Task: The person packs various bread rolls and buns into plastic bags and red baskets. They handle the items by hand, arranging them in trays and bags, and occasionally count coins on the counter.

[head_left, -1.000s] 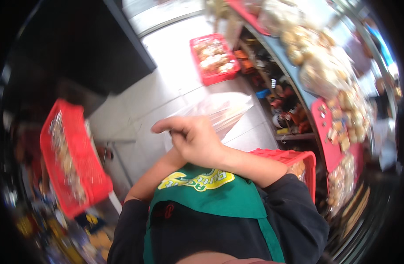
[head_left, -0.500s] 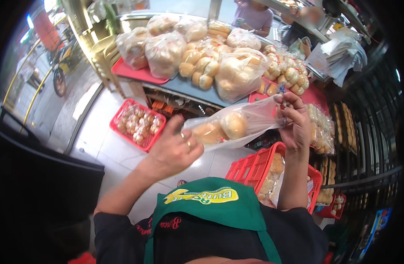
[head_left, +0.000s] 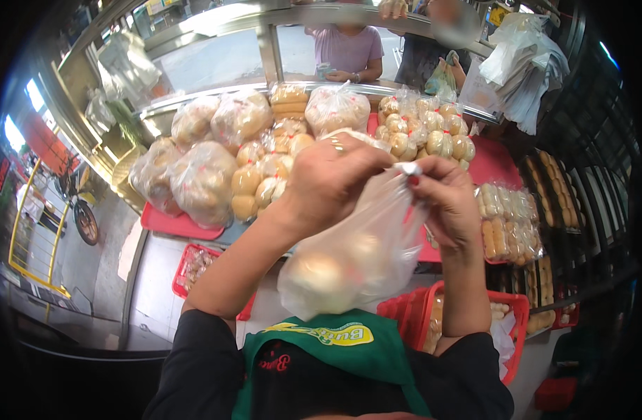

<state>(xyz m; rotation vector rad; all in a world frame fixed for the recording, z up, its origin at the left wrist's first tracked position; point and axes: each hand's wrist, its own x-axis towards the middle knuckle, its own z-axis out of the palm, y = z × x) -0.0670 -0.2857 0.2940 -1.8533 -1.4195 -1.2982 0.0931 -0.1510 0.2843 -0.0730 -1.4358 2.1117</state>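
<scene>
A clear plastic bag of round bread buns (head_left: pixel 335 269) hangs in front of my chest, its filled end low and its mouth up. My left hand (head_left: pixel 328 178) is closed on the bag's upper edge, its fingertips partly hidden. At the gathered neck, my right hand (head_left: pixel 450 199) pinches the plastic between thumb and fingers. A small red spot shows by the right fingertips; I cannot tell what it is. Just beyond my hands lie bagged buns (head_left: pixel 202 182) and smaller packs of rolls (head_left: pixel 433 126) on the table.
A red tray (head_left: pixel 177 222) sticks out under the bags. Red crates of bread stand low at left (head_left: pixel 184 269) and right (head_left: pixel 520 329). Bread racks (head_left: pixel 555 189) rise at right. White plastic bags (head_left: pixel 524 63) hang far right. A person in a lilac shirt (head_left: pixel 345 52) stands beyond the counter.
The bag has gone from lying nearly level to hanging down. My left hand has moved up and right to its top, near my right hand. The view has shifted toward the counter.
</scene>
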